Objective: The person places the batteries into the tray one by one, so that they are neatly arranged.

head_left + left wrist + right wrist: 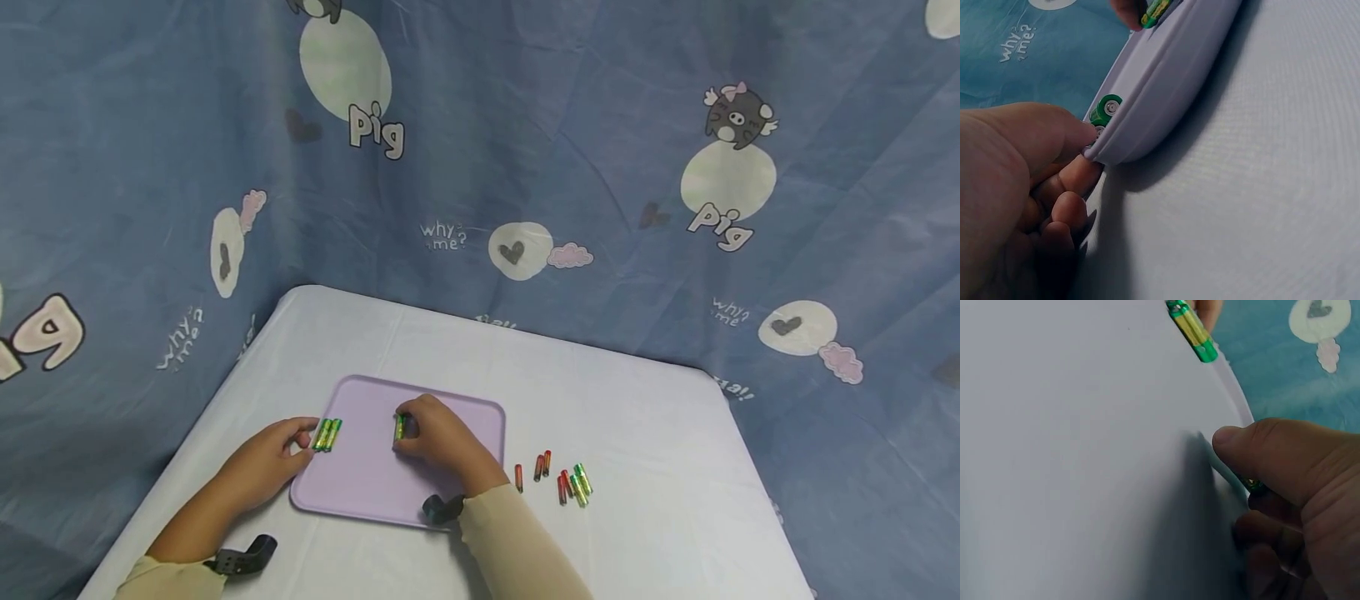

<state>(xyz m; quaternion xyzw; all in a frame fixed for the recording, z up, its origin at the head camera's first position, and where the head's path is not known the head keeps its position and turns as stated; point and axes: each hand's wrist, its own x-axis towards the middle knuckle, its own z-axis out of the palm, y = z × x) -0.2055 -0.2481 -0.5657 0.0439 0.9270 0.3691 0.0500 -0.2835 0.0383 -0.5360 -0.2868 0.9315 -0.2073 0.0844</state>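
Observation:
A shallow lilac tray (360,492) lies on the table. At its left edge several green-and-gold batteries (327,435) lie side by side. My left hand (258,462) spans the outermost one with thumb and fingers; in the left wrist view the thumb (1075,134) partly covers its end at the rim. Over the tray's middle, my right hand (442,437) pinches another green battery (399,427) by its two ends. Most of that battery is hidden by the thumb (1254,447) in the right wrist view. Whether it touches the tray I cannot tell.
Right of the tray, several red batteries (519,477) and a few green batteries (582,479) lie loose on the white tabletop (660,467). A blue printed curtain (465,167) hangs behind the table. Each wrist wears a black camera mount (243,557).

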